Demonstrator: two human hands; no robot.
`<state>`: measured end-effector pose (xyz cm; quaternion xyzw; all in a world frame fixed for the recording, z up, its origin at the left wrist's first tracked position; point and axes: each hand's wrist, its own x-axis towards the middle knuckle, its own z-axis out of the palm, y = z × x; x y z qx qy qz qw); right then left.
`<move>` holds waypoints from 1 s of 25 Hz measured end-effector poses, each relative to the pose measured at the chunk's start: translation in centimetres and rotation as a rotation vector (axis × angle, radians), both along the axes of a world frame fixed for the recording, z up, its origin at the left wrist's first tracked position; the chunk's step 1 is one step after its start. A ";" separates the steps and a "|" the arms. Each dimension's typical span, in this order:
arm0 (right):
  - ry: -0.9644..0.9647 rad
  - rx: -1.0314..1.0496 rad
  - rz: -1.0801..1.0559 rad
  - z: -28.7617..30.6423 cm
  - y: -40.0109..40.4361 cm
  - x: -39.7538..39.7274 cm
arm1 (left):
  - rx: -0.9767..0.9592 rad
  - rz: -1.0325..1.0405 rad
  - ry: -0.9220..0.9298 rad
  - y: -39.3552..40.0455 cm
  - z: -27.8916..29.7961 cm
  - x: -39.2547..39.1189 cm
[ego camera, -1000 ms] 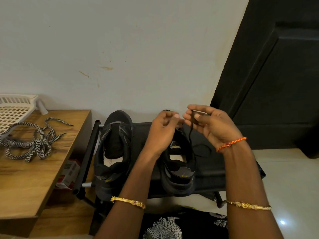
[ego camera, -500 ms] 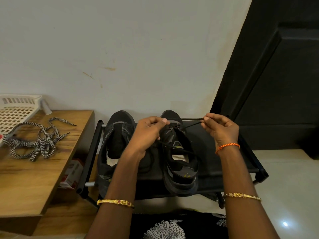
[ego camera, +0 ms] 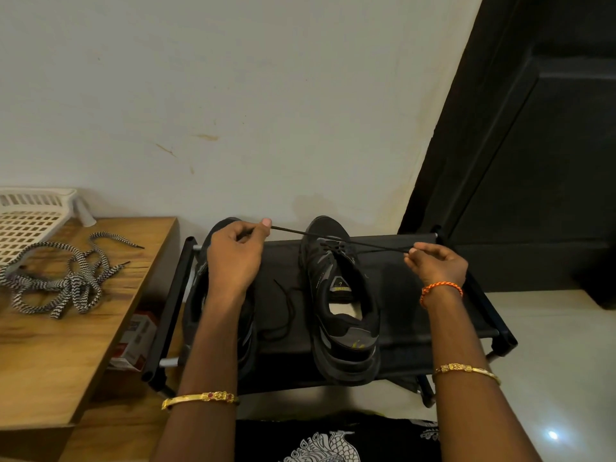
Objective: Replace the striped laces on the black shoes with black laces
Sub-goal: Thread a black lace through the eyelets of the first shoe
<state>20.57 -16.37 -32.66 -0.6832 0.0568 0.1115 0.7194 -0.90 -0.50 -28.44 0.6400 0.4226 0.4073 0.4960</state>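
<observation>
**Black lace drawn level through the lowest eyelets**

Nearest the camera, two forearms with gold bangles are seen reaching forward over a dark printed garment. The left hand (ego camera: pixel 235 258) is held above the left shoe (ego camera: pixel 200 295), much of which is covered by that hand and wrist; whether any lace has been threaded there cannot be told. One end of the black lace (ego camera: pixel 366 245) is pinched between thumb and curled fingers of the left hand, and the other end is pinched the same way by the right hand (ego camera: pixel 436 265).

Between the hands, the right shoe (ego camera: pixel 343 301) is stood on a black shoe rack (ego camera: pixel 493 315), toe toward the wall. The lace is passed through what appear to be the eyelets nearest the toe and is pulled taut to both sides. A loose dark strand, probably a second black lace (ego camera: pixel 283 308), is laid on the rack between the shoes, though it is hard to make out against the dark surface.

For this step to be done well, both ends should be matched in length before the first crossing is made, and the lace kept flat and untwisted.

Further left, the striped laces (ego camera: pixel 63 278) are heaped on the wooden counter (ego camera: pixel 50 361), already removed, beside a white basket (ego camera: pixel 30 221) cut off by the frame edge.
</observation>
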 end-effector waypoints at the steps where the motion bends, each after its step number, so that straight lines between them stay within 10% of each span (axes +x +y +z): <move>1: 0.024 -0.027 -0.010 0.0 0.0 0.0 | 0.029 0.043 -0.013 0.2 0.2 -0.1; 6: -0.516 -0.478 0.023 1.6 0.5 -1.9 | 0.028 -0.045 -0.031 -0.5 0.7 0.8; 13: -0.833 -0.212 0.827 4.0 2.7 -7.6 | -0.126 -0.359 -0.081 -4.0 0.2 3.9; 25: -0.741 -0.405 0.089 1.5 1.7 -4.3 | -0.069 -0.244 0.113 -3.1 -1.3 3.6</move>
